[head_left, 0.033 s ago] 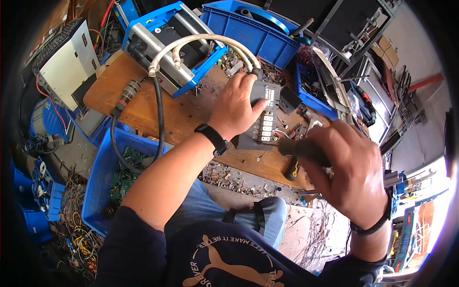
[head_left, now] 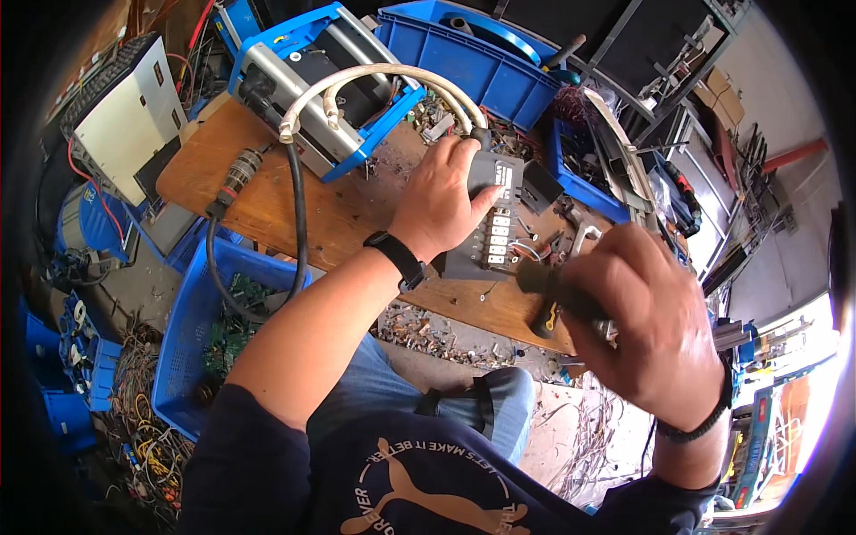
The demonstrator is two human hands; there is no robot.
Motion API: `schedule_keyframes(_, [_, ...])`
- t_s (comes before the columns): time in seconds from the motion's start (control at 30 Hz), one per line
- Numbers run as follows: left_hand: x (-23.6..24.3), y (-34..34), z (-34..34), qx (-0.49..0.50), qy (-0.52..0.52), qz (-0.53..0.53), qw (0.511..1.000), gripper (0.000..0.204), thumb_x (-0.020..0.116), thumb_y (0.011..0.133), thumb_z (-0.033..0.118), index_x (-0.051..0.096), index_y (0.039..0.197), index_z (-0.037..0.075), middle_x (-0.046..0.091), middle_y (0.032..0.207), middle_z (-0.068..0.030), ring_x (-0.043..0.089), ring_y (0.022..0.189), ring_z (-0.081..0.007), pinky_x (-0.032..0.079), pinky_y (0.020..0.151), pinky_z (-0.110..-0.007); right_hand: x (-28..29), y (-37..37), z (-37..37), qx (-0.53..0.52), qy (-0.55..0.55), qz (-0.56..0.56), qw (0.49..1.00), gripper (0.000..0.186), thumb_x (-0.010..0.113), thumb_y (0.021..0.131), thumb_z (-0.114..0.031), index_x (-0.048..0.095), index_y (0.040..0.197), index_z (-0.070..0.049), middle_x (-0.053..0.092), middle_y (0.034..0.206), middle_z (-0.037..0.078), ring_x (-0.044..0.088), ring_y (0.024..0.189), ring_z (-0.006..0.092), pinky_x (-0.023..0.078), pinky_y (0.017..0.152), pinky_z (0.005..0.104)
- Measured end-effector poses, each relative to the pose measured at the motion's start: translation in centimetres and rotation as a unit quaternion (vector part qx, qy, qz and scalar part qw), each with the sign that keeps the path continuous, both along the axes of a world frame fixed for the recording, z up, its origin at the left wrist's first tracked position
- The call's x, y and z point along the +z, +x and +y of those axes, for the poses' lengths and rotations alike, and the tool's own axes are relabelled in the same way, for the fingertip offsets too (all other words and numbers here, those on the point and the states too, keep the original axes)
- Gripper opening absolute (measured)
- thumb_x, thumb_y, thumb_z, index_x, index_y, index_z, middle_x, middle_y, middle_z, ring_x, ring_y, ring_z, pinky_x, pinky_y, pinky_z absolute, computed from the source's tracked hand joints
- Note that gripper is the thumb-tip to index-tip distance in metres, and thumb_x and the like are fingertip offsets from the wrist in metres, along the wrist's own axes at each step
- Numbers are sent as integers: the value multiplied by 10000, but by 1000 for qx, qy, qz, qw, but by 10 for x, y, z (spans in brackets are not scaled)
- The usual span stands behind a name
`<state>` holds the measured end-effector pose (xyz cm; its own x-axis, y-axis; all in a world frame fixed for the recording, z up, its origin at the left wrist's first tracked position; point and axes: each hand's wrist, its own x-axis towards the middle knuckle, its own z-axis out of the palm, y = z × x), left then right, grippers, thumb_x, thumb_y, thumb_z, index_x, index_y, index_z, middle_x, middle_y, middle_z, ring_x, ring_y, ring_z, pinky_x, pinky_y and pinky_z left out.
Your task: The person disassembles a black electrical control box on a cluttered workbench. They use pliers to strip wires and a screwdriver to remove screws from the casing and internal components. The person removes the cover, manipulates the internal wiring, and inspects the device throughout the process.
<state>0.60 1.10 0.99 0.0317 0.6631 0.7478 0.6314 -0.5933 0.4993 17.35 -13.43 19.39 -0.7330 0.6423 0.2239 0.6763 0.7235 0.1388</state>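
My left hand (head_left: pixel 439 192) is wrapped round the upper end of a flat dark grey electrical box (head_left: pixel 464 260), its thumb across the printed label. A row of white terminals (head_left: pixel 497 239) runs down the box's exposed face. At the lower end of that row, my right hand (head_left: pixel 644 325) grips a screwdriver by its thick dark handle (head_left: pixel 535 277); the fist is blurred. The shaft is barely visible, and I cannot tell whether its tip touches a terminal. Beige hoses (head_left: pixel 383 69) arch from the box's far end toward a blue-and-silver framed machine (head_left: pixel 312 98).
The wooden bench (head_left: pixel 201 169) carries a round metal connector (head_left: pixel 239 176) on a black cable, pliers (head_left: pixel 555 245) and a yellow-black handle (head_left: pixel 545 317). A blue crate (head_left: pixel 473 76) stands behind. Below left, a blue basket (head_left: pixel 178 357) holds green circuit boards; scrap bits litter the floor.
My right hand and the screwdriver have shifted very slightly. My left hand and the box stay where they were.
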Motion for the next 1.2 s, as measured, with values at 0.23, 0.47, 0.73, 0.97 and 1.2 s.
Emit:
schedule_keyframes(0.23, [-2, -1, 2, 9, 13, 2, 1000, 544, 695, 852, 302, 497, 1260, 1, 540, 1206, -198, 561, 1093, -387, 475, 914, -455, -1, 0, -1, -74, 3, 17, 997, 463, 785, 724, -179, 572, 1117, -58, 585, 909, 121, 617, 788, 344, 486, 667, 427])
schedule_keyframes(0.47, [-1, -1, 2, 13, 11, 2, 1000, 552, 699, 849, 306, 496, 1268, 10, 540, 1211, -198, 557, 1098, -387, 473, 915, -455, -4, -3, -1, -62, 45, 55, 996, 384, 755, 728, -115, 577, 1062, -48, 566, 878, 121, 603, 744, 330, 478, 630, 416])
schedule_keyframes(0.73, [-1, 0, 2, 7, 13, -5, 1000, 587, 731, 821, 326, 499, 1260, 11, 538, 1213, -197, 551, 1103, -387, 470, 913, -455, -4, -6, -1, -115, 31, 60, 991, 586, 826, 635, -200, 556, 1133, -50, 569, 973, 136, 600, 849, 359, 486, 713, 425])
schedule_keyframes(0.97, [2, 0, 0, 6, 6, 4, 1000, 607, 752, 805, 341, 504, 1246, 7, 540, 1202, -196, 552, 1091, -378, 468, 910, -450, -3, 0, 2, -65, 20, 88, 994, 476, 754, 769, -255, 547, 1139, -37, 594, 929, 152, 621, 827, 352, 495, 715, 408])
schedule_keyframes(1.2, [0, 0, 1, 6, 12, 7, 1000, 607, 747, 811, 343, 499, 1251, 5, 540, 1195, -195, 548, 1094, -378, 464, 920, -450, 1, 4, 1, -47, -14, 48, 998, 534, 785, 742, -215, 542, 1184, -38, 600, 942, 145, 630, 827, 359, 497, 743, 418])
